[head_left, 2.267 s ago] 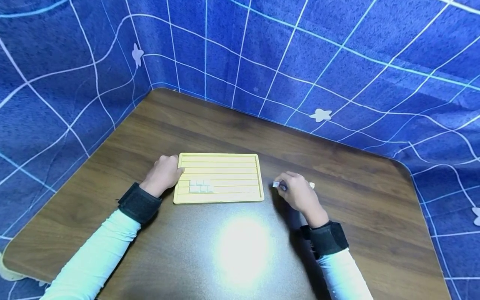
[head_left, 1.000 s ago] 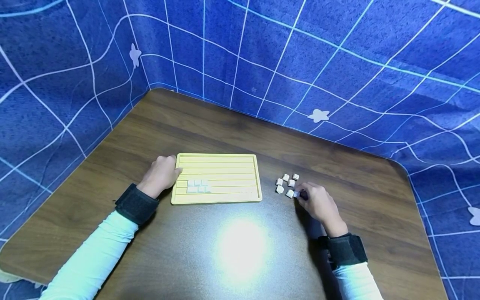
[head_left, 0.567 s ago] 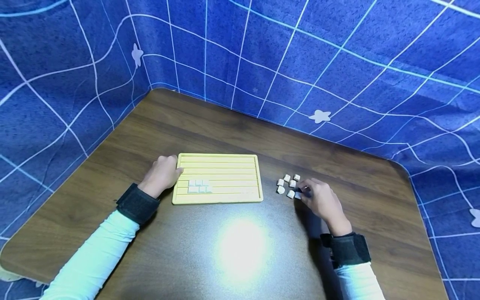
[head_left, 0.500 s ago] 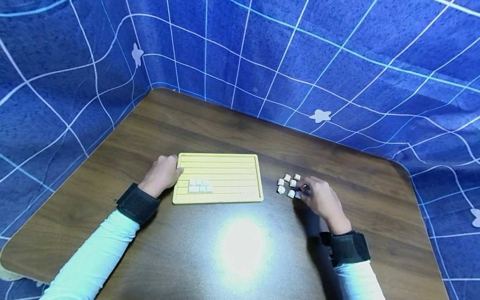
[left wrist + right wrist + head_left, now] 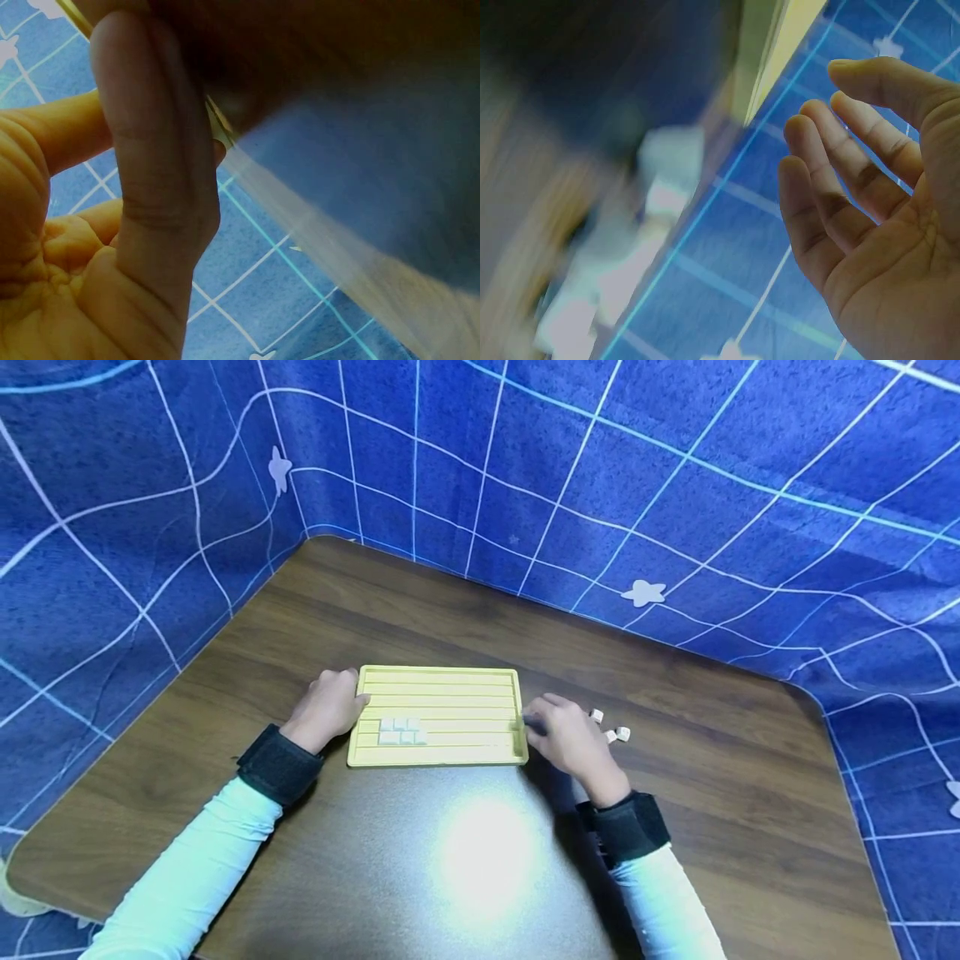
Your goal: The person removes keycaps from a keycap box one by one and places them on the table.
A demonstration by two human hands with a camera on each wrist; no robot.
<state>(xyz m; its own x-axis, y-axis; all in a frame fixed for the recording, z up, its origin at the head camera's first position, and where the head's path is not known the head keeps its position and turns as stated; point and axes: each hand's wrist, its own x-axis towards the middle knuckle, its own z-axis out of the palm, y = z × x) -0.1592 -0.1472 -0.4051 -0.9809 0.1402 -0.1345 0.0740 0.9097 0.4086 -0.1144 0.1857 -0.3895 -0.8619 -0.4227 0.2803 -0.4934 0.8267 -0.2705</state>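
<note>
A yellow ridged tray (image 5: 465,702) lies on the brown table. My left hand (image 5: 324,706) grips its left rim, with the thumb lapping over the edge; the left wrist view shows the thumb (image 5: 150,127) close up. Several small pale keycap-like pieces (image 5: 401,732) sit in two short rows low in the tray. My right hand (image 5: 573,739) is beside the tray's right rim. In the right wrist view its fingers (image 5: 840,165) are loosely bent and apart, with nothing seen between them. Loose white pieces (image 5: 623,734) lie behind that hand, which hides others.
The wooden table (image 5: 480,602) has rounded corners and meets a blue curtain (image 5: 525,468) with white lines at the back and sides. A bright light reflection (image 5: 487,852) lies on the tabletop in front of the tray. White pieces look blurred in the right wrist view.
My right hand has moved left from the loose pieces to the tray's right rim and now covers most of them. My left hand and the tray stay where they were.
</note>
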